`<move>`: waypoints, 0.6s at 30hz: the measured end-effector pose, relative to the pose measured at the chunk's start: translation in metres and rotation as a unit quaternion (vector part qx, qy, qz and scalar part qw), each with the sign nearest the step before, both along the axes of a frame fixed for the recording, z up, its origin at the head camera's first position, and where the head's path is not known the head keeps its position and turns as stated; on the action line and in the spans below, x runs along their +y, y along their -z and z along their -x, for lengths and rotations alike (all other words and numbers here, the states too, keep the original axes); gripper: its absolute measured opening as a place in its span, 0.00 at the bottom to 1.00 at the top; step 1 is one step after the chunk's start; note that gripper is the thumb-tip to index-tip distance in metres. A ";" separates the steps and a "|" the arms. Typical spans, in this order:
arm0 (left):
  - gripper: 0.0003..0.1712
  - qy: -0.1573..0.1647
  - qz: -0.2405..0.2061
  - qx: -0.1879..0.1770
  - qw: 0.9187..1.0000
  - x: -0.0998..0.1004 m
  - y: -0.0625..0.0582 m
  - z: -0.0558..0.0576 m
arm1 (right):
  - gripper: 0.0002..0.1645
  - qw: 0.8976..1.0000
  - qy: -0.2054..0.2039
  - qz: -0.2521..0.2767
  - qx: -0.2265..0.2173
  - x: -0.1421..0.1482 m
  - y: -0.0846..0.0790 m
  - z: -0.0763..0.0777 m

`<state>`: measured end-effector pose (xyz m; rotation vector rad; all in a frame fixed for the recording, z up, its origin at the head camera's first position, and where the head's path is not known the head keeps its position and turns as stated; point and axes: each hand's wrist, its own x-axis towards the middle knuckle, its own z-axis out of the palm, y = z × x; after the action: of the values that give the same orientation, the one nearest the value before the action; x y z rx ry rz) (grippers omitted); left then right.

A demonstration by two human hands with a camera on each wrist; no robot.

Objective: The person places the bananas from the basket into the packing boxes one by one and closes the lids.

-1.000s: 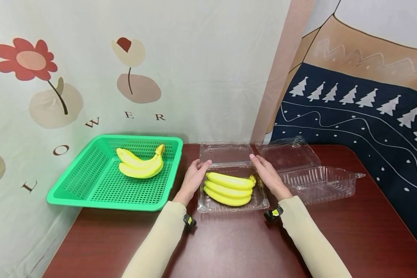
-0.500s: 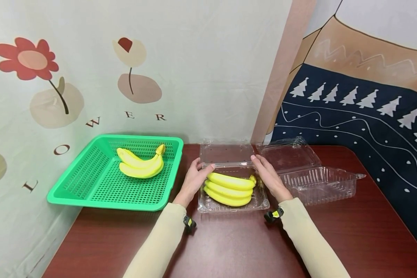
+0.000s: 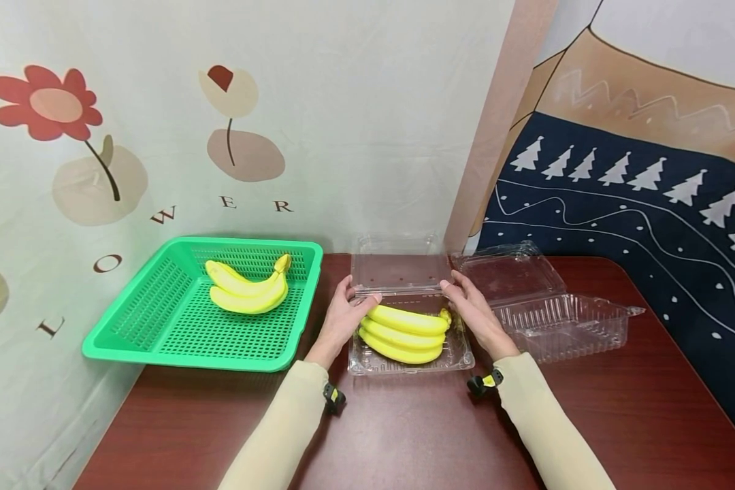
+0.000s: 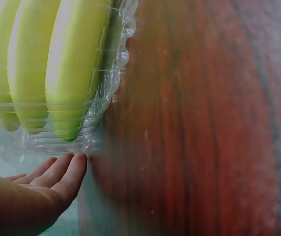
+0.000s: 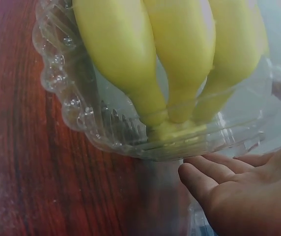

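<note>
A bunch of three yellow bananas [image 3: 404, 333] lies in the base of a clear plastic clamshell box [image 3: 412, 369], with its hinged lid [image 3: 398, 262] tilted up at the back. My left hand [image 3: 343, 314] holds the box's left rear corner, thumb over the hinge edge and fingers along the outer side. At the opposite corner my right hand [image 3: 473, 309] grips likewise, its thumb on the hinge. Through the left wrist view, the fingers [image 4: 64, 174] show outside the box near the banana tips. The right wrist view has the fingers [image 5: 204, 177] below the box wall beside the stem.
A green perforated basket [image 3: 196, 364] stands on the left with two bananas [image 3: 251, 289] in it. Right of the hands is a second clear box [image 3: 563, 327], its lid raised against the patterned backdrop. All rest on a reddish-brown table [image 3: 416, 435].
The lid has risen to a steeper tilt. My left thumb has slid slightly right and down along the hinge; my right thumb has lowered a little. The bananas stay put.
</note>
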<state>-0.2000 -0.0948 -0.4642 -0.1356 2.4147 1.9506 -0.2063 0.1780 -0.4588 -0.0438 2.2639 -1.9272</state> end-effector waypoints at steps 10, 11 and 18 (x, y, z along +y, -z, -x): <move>0.54 -0.002 -0.030 0.016 0.999 0.000 -0.002 -0.003 | 0.49 1.000 -0.008 -0.005 0.019 0.003 0.000 -0.003; 0.54 -0.002 -0.025 0.015 1.000 0.000 -0.002 -0.003 | 0.49 1.000 -0.010 -0.007 0.020 0.003 0.000 -0.004; 0.54 0.010 -0.030 0.039 0.999 -0.001 -0.004 -0.006 | 0.52 0.999 -0.015 -0.003 0.028 0.007 0.002 -0.007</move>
<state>-0.1938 -0.0958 -0.4602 -0.0337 2.3918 2.0540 -0.1998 0.1853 -0.4607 -0.1327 2.2893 -1.9283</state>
